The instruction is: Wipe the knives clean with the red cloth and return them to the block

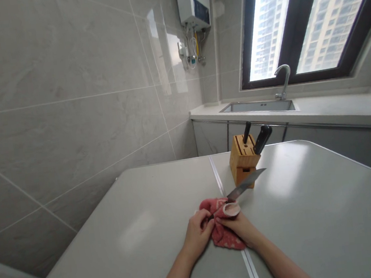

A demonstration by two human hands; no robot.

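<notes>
A kitchen knife (pixel 245 185) points away to the upper right, its blade bare beyond a red patterned cloth (pixel 227 237). My left hand (pixel 198 230) is closed around the knife's handle end, which is mostly hidden by fingers and cloth. With the cloth bunched in its fingers, my right hand (pixel 240 227) wraps the part of the knife near the handle. Just behind the blade stands a wooden knife block (pixel 242 161), with a large black-handled knife (pixel 262 138) and a smaller black handle (pixel 247 131) sticking out of its slots.
The pale glossy table (pixel 153 206) has a metal seam strip (pixel 250 268) running under my hands. Beyond it are a counter (pixel 330 105) with a sink (pixel 259 106) and a faucet (pixel 284 79). A tiled wall (pixel 85 124) rises on the left, and a water heater (pixel 194 2) hangs in the corner.
</notes>
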